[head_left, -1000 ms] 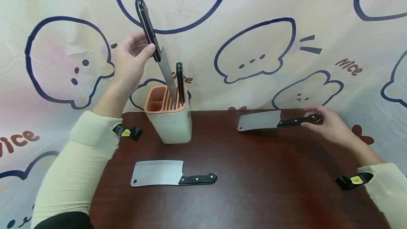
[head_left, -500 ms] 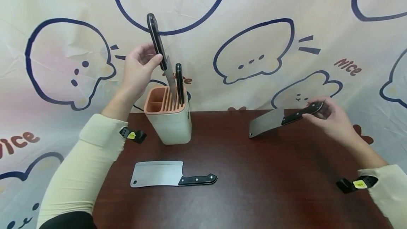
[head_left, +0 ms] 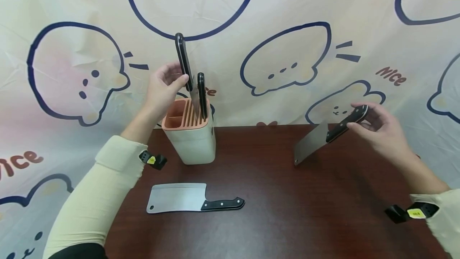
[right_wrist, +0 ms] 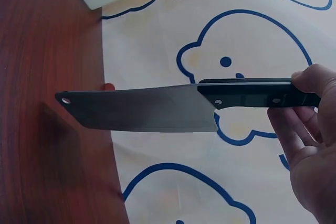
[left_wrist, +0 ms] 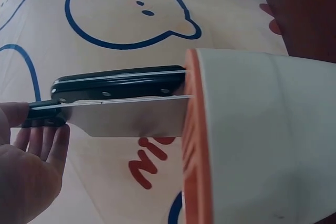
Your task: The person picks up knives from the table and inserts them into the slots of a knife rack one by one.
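At far left, the left hand (head_left: 162,93) pinches a black-handled steel knife (head_left: 184,62), its blade partly inside a white, orange-topped, slotted knife block (head_left: 194,146); lowering it straight, without twisting, seems best. At far right, the right hand (head_left: 385,131) grips a black-handled steel cleaver (head_left: 317,140), best held clear.

Left hand (left_wrist: 29,177): cut off by left wrist view's left edge
Left-hand knife (head_left: 184,61): tip hidden inside knife block (head_left: 194,147)
Upright knife (head_left: 202,95): blade hidden there too
Yellow labels (head_left: 416,213): print too small to read
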`<state>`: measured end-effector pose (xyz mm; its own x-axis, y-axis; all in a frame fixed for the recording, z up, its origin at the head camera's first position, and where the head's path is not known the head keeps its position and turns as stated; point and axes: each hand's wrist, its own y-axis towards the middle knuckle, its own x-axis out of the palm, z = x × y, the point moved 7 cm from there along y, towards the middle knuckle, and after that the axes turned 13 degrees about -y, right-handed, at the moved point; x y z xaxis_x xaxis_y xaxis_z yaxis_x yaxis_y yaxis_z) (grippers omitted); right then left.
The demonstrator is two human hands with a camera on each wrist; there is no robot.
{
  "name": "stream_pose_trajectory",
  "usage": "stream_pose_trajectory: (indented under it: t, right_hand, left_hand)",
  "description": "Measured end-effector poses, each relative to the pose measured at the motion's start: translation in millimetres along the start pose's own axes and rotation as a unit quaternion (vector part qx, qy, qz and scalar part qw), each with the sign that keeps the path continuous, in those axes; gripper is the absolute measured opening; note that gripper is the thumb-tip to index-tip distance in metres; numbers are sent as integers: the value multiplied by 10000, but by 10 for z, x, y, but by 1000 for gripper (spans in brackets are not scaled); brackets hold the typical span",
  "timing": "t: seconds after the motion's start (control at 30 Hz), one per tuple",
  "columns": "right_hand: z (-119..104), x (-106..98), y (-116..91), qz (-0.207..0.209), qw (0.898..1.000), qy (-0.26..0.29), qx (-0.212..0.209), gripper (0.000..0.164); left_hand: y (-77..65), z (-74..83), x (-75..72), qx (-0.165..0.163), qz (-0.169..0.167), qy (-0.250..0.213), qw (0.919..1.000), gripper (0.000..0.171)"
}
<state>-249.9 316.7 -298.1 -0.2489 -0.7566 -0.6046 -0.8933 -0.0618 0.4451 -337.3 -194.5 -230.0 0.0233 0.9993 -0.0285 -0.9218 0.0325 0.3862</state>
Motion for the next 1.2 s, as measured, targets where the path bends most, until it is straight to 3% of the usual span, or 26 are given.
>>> stream_pose_trajectory:
  t: [0.3,0.43,0.73,0.93,1.03,1.2]
  right_hand:
    - [-161,-79,13,97,9973,696,-189,57]
    - [-242,-91,43,65,9954,892,-332,58]
    - [-340,-126,81,43,9946,984,-319,59]
    - [-404,-145,101,130,9994,210,-224,59]
    - [-432,-146,116,129,9997,68,-219,59]
    - [-488,-136,154,39,9985,424,-337,59]
  left_hand:
    - [-42,-166,1,67,-74,14,9999,36]
    - [-80,-234,4,-104,-151,200,9996,40]
    - [-147,-391,6,-314,-333,364,9983,44]
    - [-185,-495,6,-404,-448,458,9971,44]
    - [-190,-536,4,-419,-473,446,9970,44]
    - [-209,-593,4,-513,-565,529,9957,44]
